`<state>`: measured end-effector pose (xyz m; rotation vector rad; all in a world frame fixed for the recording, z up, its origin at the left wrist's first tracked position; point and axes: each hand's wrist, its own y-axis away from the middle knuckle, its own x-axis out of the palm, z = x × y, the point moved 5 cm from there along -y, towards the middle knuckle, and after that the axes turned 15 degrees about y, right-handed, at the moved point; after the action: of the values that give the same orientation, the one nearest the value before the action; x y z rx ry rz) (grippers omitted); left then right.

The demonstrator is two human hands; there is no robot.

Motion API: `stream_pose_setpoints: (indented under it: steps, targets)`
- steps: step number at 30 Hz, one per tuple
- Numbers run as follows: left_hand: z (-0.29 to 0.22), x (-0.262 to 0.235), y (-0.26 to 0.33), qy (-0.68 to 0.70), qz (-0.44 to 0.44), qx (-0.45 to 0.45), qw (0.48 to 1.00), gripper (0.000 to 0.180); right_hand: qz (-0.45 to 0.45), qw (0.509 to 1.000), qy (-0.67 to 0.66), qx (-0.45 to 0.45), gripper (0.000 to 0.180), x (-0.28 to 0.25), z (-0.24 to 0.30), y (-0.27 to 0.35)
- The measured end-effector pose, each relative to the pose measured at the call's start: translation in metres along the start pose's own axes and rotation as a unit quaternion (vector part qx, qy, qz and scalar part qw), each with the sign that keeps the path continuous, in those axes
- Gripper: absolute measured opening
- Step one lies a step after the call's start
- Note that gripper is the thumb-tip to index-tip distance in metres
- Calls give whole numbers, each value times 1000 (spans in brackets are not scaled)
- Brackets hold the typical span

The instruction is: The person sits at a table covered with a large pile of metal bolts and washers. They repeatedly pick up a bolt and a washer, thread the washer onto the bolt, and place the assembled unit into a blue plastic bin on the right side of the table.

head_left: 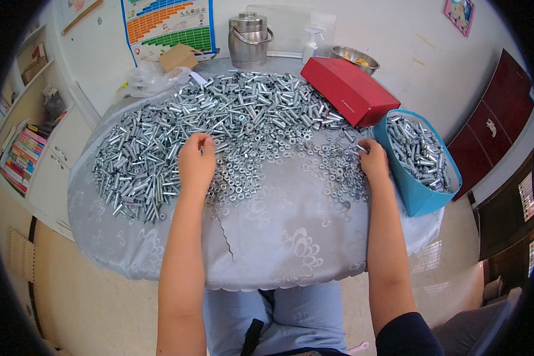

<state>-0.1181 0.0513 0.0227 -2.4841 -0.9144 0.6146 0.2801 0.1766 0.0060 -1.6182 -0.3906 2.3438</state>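
Red box at 1 o'clock, blue bin at 3; left hand fingers pinch bolts, right hand pinches a bolt; table bare near edge.

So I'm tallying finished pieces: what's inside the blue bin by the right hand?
The blue bin holds a heap of silver metal bolts, filling it toward the rim. The right hand rests beside it. Anything beneath the top layer is covered.
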Motion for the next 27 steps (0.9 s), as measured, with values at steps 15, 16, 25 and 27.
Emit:
stream_pose_setpoints:
  steps: [15,16,25,27]
  targets:
    - [1,8,7,-205,44,92,974,13,-30,999,-33,13,21,-2,-4,-2]
    - [1,9,7,-208,49,85,973,14,-38,998,-42,8,20,-5,0,0]
    - [4,19,5,-272,68,83,956,14,-46,977,-203,-44,21,-12,33,10]
    - [3,20,6,-284,72,93,951,14,-45,972,-219,-73,21,-13,46,15]
